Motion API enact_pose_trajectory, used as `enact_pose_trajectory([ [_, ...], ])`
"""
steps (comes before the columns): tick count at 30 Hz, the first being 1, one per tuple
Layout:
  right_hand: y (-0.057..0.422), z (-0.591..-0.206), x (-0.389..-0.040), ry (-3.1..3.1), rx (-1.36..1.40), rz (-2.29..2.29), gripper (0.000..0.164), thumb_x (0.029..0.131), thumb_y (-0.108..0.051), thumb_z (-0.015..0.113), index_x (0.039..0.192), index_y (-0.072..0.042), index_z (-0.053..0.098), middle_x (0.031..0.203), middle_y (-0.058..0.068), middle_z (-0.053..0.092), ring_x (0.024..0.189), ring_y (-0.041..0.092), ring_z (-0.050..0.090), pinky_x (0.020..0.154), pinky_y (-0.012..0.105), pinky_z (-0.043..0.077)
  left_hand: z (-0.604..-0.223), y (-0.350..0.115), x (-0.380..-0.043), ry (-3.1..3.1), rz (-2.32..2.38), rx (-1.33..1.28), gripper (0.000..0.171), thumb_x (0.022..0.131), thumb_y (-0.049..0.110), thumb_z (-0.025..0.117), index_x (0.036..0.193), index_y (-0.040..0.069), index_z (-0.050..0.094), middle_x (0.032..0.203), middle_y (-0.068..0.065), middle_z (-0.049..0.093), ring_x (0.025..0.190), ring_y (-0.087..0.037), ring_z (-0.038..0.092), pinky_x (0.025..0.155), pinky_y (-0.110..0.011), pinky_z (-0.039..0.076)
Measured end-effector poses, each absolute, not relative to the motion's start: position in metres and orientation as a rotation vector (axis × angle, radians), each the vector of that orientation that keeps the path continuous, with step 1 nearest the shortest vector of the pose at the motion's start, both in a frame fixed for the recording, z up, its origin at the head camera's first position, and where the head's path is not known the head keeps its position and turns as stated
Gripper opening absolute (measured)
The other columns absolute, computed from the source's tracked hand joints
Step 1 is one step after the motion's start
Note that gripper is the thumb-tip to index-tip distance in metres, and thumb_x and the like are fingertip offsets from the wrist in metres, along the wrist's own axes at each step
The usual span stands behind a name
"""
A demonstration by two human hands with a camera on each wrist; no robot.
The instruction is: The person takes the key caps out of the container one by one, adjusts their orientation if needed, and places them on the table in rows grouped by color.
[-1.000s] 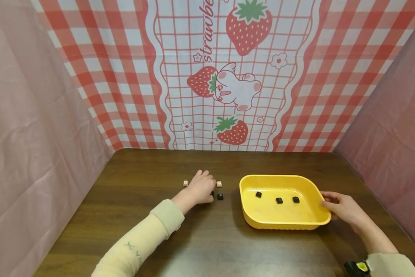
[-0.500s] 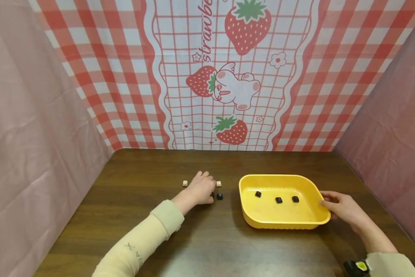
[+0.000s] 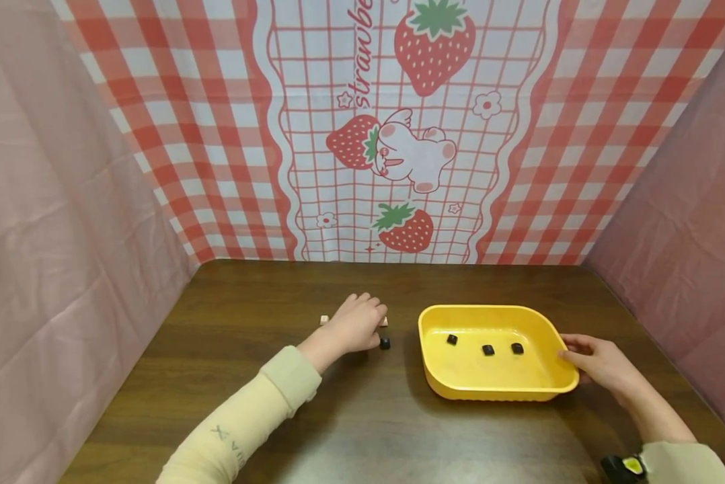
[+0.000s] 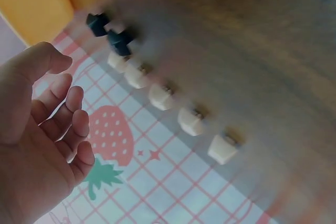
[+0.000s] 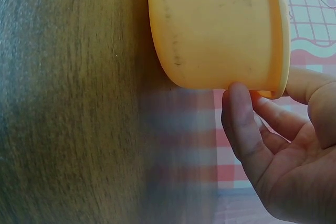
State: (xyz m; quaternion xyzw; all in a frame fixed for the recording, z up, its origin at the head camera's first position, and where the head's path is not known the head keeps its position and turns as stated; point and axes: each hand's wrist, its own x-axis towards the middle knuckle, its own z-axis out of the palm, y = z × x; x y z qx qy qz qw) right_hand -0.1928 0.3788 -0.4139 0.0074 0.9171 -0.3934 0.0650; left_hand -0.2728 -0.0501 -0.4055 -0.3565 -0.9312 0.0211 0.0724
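My left hand point(image 3: 355, 325) hovers low over a row of small keycaps, its fingers loosely curled and nothing held. In the left wrist view the thumb stands apart from the fingers, near two black keycaps point(image 4: 119, 42) and several cream keycaps point(image 4: 190, 121). From the head, one black keycap point(image 3: 385, 343) shows beside the fingertips and a cream keycap point(image 3: 324, 320) left of the hand; the hand covers most others. My right hand point(image 3: 601, 364) grips the right end of a yellow tray point(image 3: 495, 394), thumb over its rim. Three black keycaps point(image 3: 488, 350) lie inside the tray.
The dark wooden table point(image 3: 247, 302) bears everything. A red-and-white strawberry cloth point(image 3: 217, 134) hangs behind its far edge, and pink cloth point(image 3: 66, 202) hangs at both sides.
My left hand has shifted slightly right and away from me, now partly covering the right cream keycap and hiding the nearer-hand black one. The right hand and tray have stayed put.
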Motion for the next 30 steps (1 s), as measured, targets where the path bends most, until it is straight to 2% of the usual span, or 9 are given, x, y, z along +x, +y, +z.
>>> enact_pose_trajectory([
  [5, 0.379, -0.414, -0.193, 2.767, 0.023, -1.183, 0.06, 0.094, -0.024, 0.056, 0.133, 0.018, 0.036, 0.11, 0.027, 0.059, 0.069, 0.009, 0.059, 0.06, 0.029, 0.053, -0.395, -0.043, -0.273, -2.756, 0.063, -1.085, 0.02, 0.076, 0.027, 0.07, 0.09, 0.018, 0.059, 0.086, 0.006, 0.054, 0.081, -0.015, 0.046, 0.067, -0.028, 0.034],
  [14, 0.38, -0.412, -0.193, 2.754, 0.019, -1.188, 0.06, 0.094, -0.023, 0.056, 0.133, 0.018, 0.036, 0.111, 0.028, 0.059, 0.071, 0.009, 0.06, 0.061, 0.029, 0.053, -0.378, -0.027, -0.275, -2.714, 0.054, -1.103, 0.017, 0.076, 0.024, 0.068, 0.086, 0.019, 0.056, 0.085, 0.006, 0.052, 0.078, -0.014, 0.044, 0.067, -0.027, 0.031],
  [19, 0.38, -0.413, -0.194, 2.767, 0.017, -1.173, 0.06, 0.094, -0.024, 0.056, 0.133, 0.017, 0.037, 0.11, 0.027, 0.06, 0.069, 0.009, 0.058, 0.06, 0.029, 0.052, -0.374, -0.015, -0.274, -2.686, 0.052, -1.116, 0.017, 0.077, 0.026, 0.067, 0.09, 0.02, 0.058, 0.088, 0.006, 0.055, 0.082, -0.014, 0.046, 0.069, -0.028, 0.032],
  [26, 0.38, -0.414, -0.193, 2.761, 0.015, -1.198, 0.06, 0.094, -0.024, 0.056, 0.133, 0.018, 0.036, 0.11, 0.027, 0.06, 0.069, 0.008, 0.059, 0.061, 0.028, 0.053, -0.375, 0.005, -0.273, -2.639, 0.036, -1.141, 0.014, 0.081, 0.03, 0.065, 0.087, 0.02, 0.058, 0.085, 0.006, 0.053, 0.08, -0.014, 0.046, 0.069, -0.028, 0.032],
  [30, 0.38, -0.415, -0.193, 2.761, 0.01, -1.209, 0.059, 0.094, -0.022, 0.056, 0.133, 0.017, 0.037, 0.111, 0.027, 0.06, 0.07, 0.007, 0.059, 0.06, 0.028, 0.053, -0.376, 0.015, -0.273, -2.65, 0.033, -1.15, 0.016, 0.082, 0.031, 0.064, 0.092, 0.02, 0.058, 0.088, 0.007, 0.054, 0.082, -0.013, 0.045, 0.071, -0.028, 0.032],
])
